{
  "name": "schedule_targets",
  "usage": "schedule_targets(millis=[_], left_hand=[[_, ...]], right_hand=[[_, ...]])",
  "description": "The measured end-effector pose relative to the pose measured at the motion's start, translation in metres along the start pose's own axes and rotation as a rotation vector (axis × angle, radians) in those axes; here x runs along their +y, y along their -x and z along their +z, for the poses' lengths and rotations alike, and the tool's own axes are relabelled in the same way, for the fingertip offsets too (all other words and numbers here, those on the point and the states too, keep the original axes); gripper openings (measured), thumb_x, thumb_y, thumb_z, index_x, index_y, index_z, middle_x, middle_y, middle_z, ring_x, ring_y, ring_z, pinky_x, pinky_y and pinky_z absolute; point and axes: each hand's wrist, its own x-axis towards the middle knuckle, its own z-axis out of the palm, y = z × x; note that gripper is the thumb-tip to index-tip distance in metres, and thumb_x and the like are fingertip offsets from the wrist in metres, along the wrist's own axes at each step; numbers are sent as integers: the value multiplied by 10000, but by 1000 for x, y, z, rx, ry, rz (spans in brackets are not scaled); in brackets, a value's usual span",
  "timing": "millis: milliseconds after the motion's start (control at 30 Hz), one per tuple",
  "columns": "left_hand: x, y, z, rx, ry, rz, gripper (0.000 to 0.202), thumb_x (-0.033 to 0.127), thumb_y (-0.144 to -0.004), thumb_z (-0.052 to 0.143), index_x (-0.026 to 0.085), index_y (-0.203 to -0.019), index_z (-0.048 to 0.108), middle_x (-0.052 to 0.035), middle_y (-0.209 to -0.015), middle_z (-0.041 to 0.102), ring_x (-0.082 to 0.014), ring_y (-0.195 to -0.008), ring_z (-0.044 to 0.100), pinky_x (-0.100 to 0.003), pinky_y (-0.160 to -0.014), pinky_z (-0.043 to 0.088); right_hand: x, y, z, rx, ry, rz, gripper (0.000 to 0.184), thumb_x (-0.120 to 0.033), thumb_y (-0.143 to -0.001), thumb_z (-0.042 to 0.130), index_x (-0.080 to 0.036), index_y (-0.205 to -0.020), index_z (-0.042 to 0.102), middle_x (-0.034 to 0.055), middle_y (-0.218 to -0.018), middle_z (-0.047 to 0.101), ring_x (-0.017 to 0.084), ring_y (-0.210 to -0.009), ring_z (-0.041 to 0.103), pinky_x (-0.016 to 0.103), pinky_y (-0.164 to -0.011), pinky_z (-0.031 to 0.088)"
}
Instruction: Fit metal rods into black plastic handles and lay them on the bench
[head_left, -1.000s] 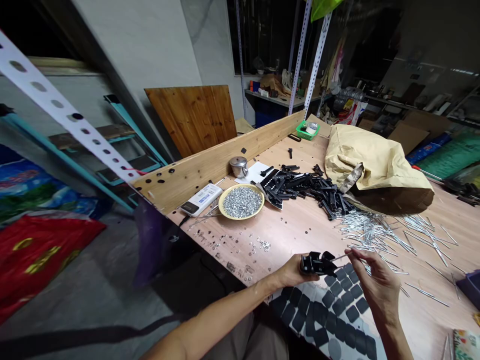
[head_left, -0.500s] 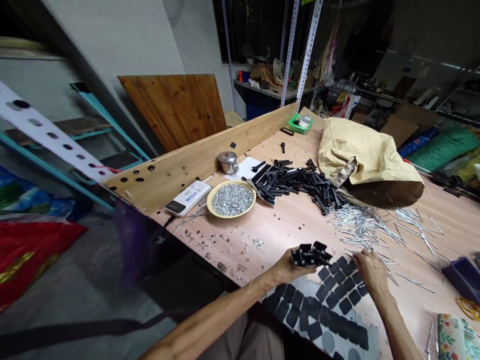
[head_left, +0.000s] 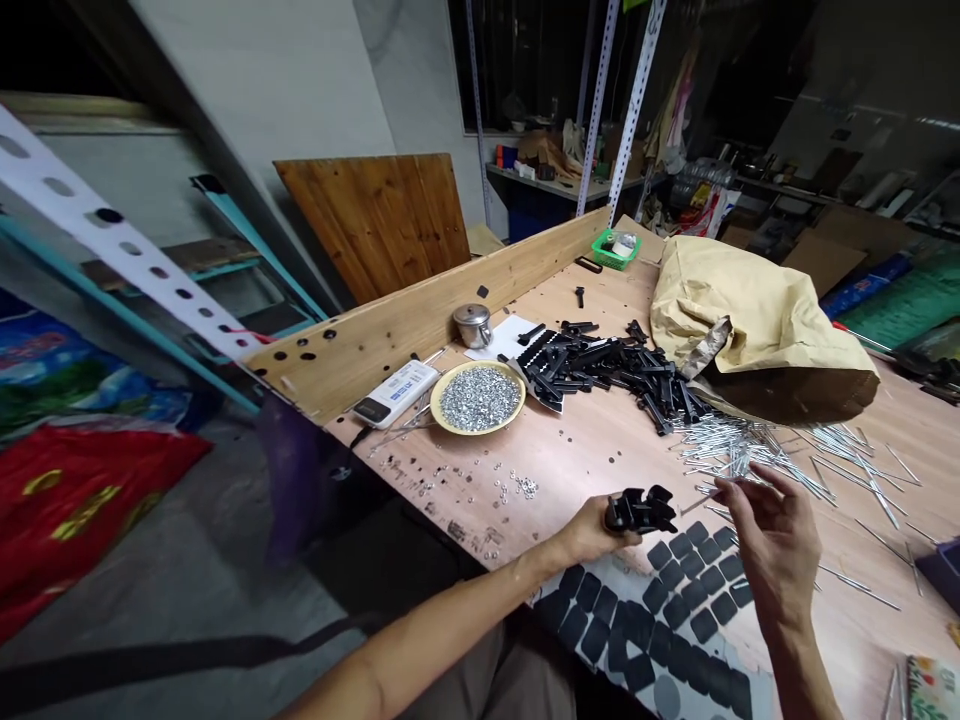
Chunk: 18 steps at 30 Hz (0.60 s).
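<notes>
Insp: Workshop, dim. Wood bench top [head_left: 592,470], board along back edge [head_left: 420,340], steel shelf posts behind. Hands?

Asst: L hand [head_left: 589,532] low over bench, L fingers [head_left: 616,533] curled round black bracket [head_left: 641,512], gripping it. R hand [head_left: 772,540] raised just right of it, R fingertips [head_left: 724,487] pinched on thin metal pin [head_left: 701,497], tip pointing at bracket, apparently not touching.

Insp: Around them?

Asst: Sheet of black rubber pads [head_left: 675,610] directly below both hands. Loose pins [head_left: 765,460] spread just past R hand. Heap of black brackets [head_left: 615,370] farther up, by yellow plate [head_left: 480,430] of small nuts and paper sack [head_left: 750,320].

Insp: Method?

Asst: Rec. holding pin short, near tip, and bracket steady, w/ wrists low; keeps pin from wandering.

Insp: Edges, room?

Asst: L forearm crosses front bench edge [head_left: 420,545], so bracket drop risk there. Open wood btwn hands and heap, few nuts scattered. R side tighter: loose pins could snag.
</notes>
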Motion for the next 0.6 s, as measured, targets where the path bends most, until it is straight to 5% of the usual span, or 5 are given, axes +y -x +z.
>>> schedule_targets(millis=[167,400,600], left_hand=[[-1,1,5,-62,-28,28,426,42,-603,652,122,-1021,641,-62,-1015,699,-238,-978,624,-296,-839,457],[2,2,6,-28,-290,71,356,68,-590,646,123,-942,650,16,-801,676,-142,-701,576,-209,-625,418],[0,1,7,-19,-376,137,272,114,-615,665,127,-886,650,-1,-801,659,-151,-713,567,-219,-637,422]], right_hand=[[-28,22,16,34,-231,-18,217,-296,-732,699,-197,-874,568,27,-792,704,161,-676,688,308,-652,569],[-13,23,20,-51,27,-214,145,-321,-771,658,-208,-854,620,29,-784,698,171,-761,677,313,-700,558],[-13,26,22,-91,104,-325,123,-308,-798,628,-219,-882,632,34,-834,691,173,-781,669,323,-720,553]])
